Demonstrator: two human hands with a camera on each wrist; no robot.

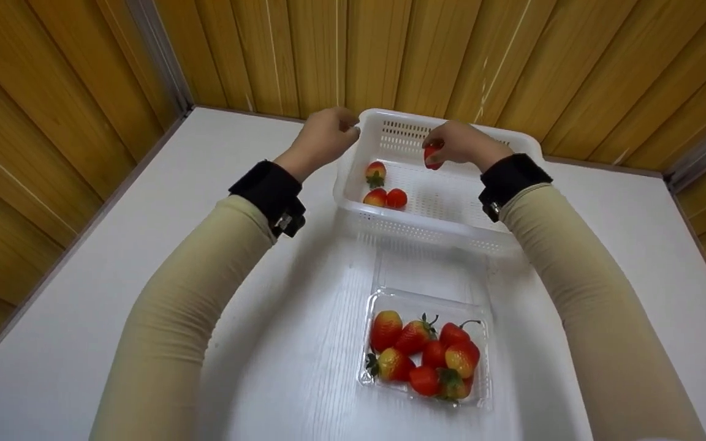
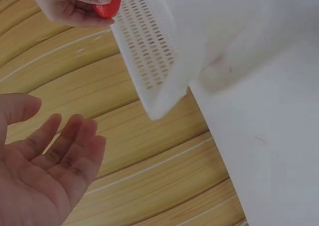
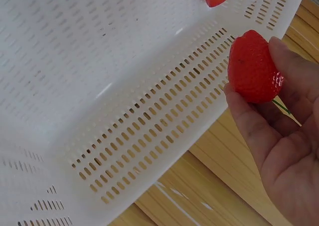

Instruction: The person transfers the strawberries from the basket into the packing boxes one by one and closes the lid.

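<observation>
A glossy red plastic-looking strawberry [image 1: 431, 157] was pinched between the thumb and fingers of the right hand [image 1: 460, 144], held in the air over the far part of a white perforated plastic basket [image 1: 445, 226] and just inside its slotted far wall. The basket sat upright on the white table, with three more red-and-yellow strawberries [image 1: 383, 188] lying on its floor near the left side.

A white tabletop [image 1: 144, 294] carries a clear plastic clamshell tray [image 1: 425, 401] at six o'clock, heaped with red and yellow strawberries [image 1: 423, 355]. Wooden plank walls [image 1: 53, 92] enclose the tabletop from nine round to three o'clock.
</observation>
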